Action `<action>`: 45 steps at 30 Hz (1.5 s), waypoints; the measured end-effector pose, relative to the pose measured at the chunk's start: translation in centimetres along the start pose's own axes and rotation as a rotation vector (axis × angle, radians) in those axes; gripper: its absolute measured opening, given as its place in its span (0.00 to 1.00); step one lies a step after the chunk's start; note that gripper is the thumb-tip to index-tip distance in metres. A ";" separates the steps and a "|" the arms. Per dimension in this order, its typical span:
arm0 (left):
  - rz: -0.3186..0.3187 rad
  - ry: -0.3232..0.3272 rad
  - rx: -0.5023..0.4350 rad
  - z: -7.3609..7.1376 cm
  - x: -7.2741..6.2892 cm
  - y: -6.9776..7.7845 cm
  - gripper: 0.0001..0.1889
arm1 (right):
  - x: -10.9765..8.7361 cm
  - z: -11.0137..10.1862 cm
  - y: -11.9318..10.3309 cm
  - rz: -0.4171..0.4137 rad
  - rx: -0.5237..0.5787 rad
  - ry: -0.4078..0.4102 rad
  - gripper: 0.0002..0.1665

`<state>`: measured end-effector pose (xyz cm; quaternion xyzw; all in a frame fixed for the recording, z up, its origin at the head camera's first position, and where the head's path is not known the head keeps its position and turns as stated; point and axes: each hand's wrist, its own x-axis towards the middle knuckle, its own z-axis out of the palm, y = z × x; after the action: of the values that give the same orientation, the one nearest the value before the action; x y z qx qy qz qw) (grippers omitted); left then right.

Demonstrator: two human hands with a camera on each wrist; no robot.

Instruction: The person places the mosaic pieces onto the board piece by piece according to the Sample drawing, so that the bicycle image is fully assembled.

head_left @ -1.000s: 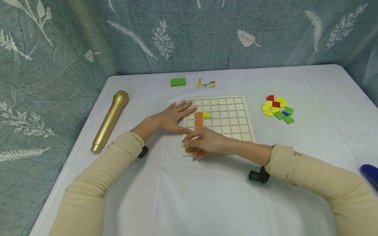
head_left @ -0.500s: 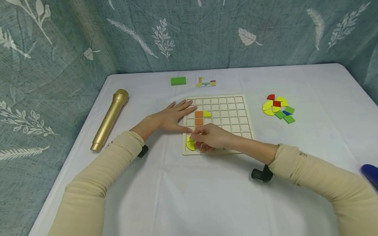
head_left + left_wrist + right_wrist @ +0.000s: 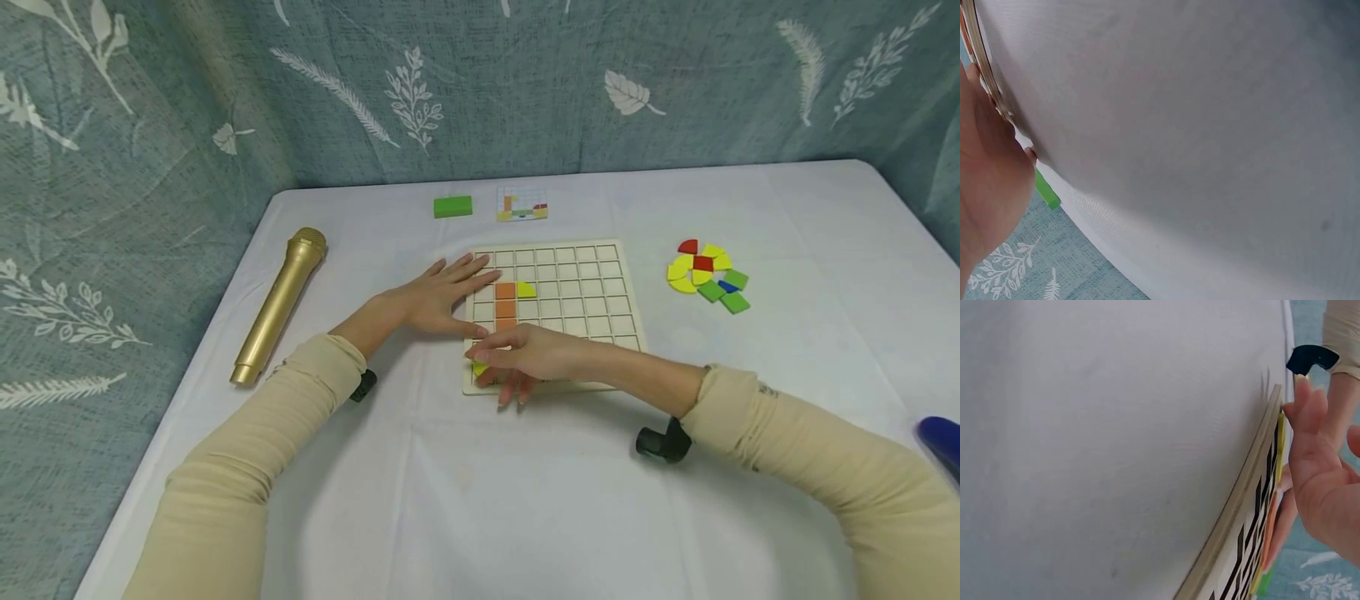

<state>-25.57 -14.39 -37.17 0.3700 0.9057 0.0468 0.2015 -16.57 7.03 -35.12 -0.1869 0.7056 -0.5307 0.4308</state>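
Note:
A pale wooden board (image 3: 582, 292) with a square grid lies mid-table. My left hand (image 3: 431, 300) rests with spread fingers over its left edge. Over the near left corner is my right hand (image 3: 542, 354), its fingers at a yellow piece (image 3: 480, 367) there, partly hidden by them. In the right wrist view the fingers (image 3: 1308, 412) reach over the board's edge beside a yellow piece (image 3: 1281, 440). Orange squares (image 3: 506, 300) stand in a column on the grid, the lowest partly covered by the right hand. A yellow quarter-round piece (image 3: 527, 290) adjoins the top one.
Several loose red, yellow, green and blue pieces (image 3: 708, 292) are heaped right of the board. Behind it lie a green block (image 3: 453, 207) and a small pattern card (image 3: 522, 204). A gold microphone (image 3: 279, 308) lies at the left; something dark blue (image 3: 937, 442) shows at the right edge.
My right hand drew back a little to the right, baring a rounded yellow shape in the corner, then returned left over it with lower fingers extended. The left hand has stayed put.

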 end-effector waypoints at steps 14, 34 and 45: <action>-0.026 0.002 0.000 0.3 0.2 -0.2 0.51 | -1.2 -3.5 1.4 0.062 0.164 -0.010 0.26; -0.014 -0.006 0.015 0.1 0.1 0.0 0.51 | -8.0 -12.3 4.6 0.001 0.266 0.271 0.30; -0.021 -0.003 -0.001 0.2 0.0 0.0 0.51 | -11.6 -16.6 5.4 0.031 0.207 0.471 0.38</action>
<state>-25.55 -14.38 -37.34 0.3602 0.9093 0.0443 0.2036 -22.38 27.16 -34.19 -0.0022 0.7312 -0.6221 0.2798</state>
